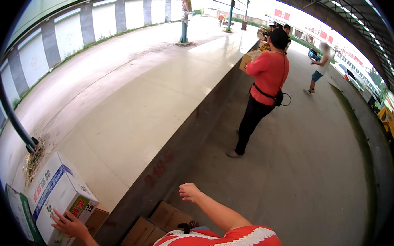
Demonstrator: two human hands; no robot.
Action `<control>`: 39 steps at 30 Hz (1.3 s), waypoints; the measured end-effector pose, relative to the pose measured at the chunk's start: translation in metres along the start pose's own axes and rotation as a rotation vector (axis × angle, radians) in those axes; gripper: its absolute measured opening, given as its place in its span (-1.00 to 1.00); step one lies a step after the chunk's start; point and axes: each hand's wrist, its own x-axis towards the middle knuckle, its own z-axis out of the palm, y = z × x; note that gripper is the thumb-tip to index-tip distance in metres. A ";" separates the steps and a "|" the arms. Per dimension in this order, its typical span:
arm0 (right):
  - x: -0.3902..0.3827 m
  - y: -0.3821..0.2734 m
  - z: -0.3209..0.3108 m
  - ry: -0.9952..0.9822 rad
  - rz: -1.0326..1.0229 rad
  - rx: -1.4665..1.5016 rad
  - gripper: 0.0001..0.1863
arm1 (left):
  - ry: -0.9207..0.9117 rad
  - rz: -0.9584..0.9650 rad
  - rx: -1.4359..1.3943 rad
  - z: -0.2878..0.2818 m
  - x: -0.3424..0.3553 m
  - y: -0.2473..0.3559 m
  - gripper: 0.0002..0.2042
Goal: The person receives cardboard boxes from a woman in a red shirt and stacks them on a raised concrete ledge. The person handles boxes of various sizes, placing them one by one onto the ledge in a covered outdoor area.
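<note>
My left hand (71, 224) lies with fingers spread against the side of a white carton (59, 200) with a blue band and a green and red label. That carton stands at the near left end of a long, smooth pale counter (129, 133). A dark green box (23, 212) is beside it on the left, and a brown cardboard box (96, 220) shows partly behind it on the right. In front of me, away from the counter, my right hand (189, 192) hangs in the air with its fingers curled in; nothing shows in it.
Brown cardboard boxes (170, 216) lie low against the counter's dark side, close to my body. Farther along stands a person in a red top (271, 73) with a brown box (249, 59) at the counter. Others are beyond, and a person in shorts (318, 69) is on the right.
</note>
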 end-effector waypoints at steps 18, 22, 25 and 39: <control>-0.051 -0.053 -0.057 0.049 -0.281 0.092 -0.63 | 0.004 0.157 -0.501 -0.054 0.024 0.125 -0.46; -0.085 -0.086 -0.068 0.067 -0.450 0.108 -0.60 | -0.122 0.227 -0.686 -0.066 0.017 0.173 -0.42; -0.108 -0.101 -0.074 0.073 -0.566 0.074 -0.54 | -0.272 0.206 -0.788 -0.078 0.010 0.194 -0.38; -0.170 -0.143 -0.094 0.256 -1.108 -0.049 -0.31 | -1.019 -0.163 -1.610 -0.122 -0.004 0.236 -0.11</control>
